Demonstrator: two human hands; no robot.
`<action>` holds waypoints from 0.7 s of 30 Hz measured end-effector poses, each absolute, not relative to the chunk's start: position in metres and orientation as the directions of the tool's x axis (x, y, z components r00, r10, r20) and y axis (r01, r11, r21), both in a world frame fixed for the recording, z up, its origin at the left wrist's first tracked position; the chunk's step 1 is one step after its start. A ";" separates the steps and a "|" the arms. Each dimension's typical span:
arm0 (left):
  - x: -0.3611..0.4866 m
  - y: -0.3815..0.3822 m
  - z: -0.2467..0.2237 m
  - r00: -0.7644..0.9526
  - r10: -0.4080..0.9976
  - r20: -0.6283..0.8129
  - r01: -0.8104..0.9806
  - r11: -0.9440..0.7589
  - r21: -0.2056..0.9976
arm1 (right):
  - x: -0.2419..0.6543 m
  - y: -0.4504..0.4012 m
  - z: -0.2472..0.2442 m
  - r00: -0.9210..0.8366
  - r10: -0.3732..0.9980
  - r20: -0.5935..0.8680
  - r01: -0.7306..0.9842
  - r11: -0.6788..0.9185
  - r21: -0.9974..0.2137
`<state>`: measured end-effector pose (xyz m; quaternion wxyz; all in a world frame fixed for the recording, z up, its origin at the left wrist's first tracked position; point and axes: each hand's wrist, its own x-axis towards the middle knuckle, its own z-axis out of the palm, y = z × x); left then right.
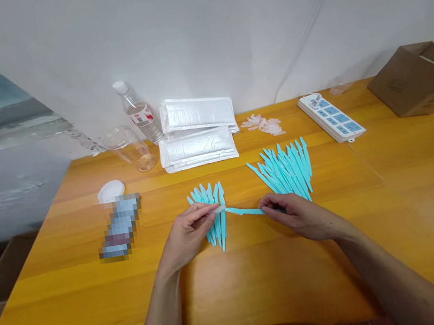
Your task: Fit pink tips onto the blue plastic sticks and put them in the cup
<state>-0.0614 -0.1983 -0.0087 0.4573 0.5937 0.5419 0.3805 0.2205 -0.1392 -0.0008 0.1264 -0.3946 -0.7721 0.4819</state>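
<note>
My left hand (193, 231) pinches a small translucent cap (220, 209) between thumb and fingers, above a fan of turquoise knife-shaped sticks (223, 227). In my right hand (291, 214) is one turquoise stick (244, 211), held by its right end and pointing left. Its tip meets or nearly meets the cap; whether it is inside cannot be told. Behind my right hand lies a larger spread of turquoise sticks (288, 170). Farther back, near the wall, is a small heap of translucent caps (264, 125).
White padded envelopes (200, 146), a clear bottle (141, 116) and an open jar (133, 151) stand or lie at the back. A white lid (110, 191) and a blurred phone (122, 227) are left. A power strip (331, 118) and cardboard box (414, 82) lie right.
</note>
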 end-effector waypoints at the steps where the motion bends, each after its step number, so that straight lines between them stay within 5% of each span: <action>1: -0.061 -0.198 -0.009 0.137 0.990 -0.038 0.305 -0.006 0.952 | 0.221 -0.138 0.000 -0.660 0.727 -0.189 0.488 0.224 -0.844; 9: -0.066 -0.200 -0.011 0.075 0.989 -0.129 0.369 0.093 0.925 | 0.220 -0.135 -0.002 -0.675 0.702 -0.226 0.476 0.181 -0.861; 16: -0.062 -0.199 -0.010 0.139 0.980 -0.139 0.342 0.084 0.936 | 0.209 -0.138 -0.011 -0.536 0.760 -0.367 0.542 -0.023 -0.840; 21: -0.060 -0.201 -0.010 0.113 0.979 -0.170 0.311 0.128 0.942 | 0.207 -0.139 -0.011 -0.520 0.784 -0.340 0.553 0.005 -0.833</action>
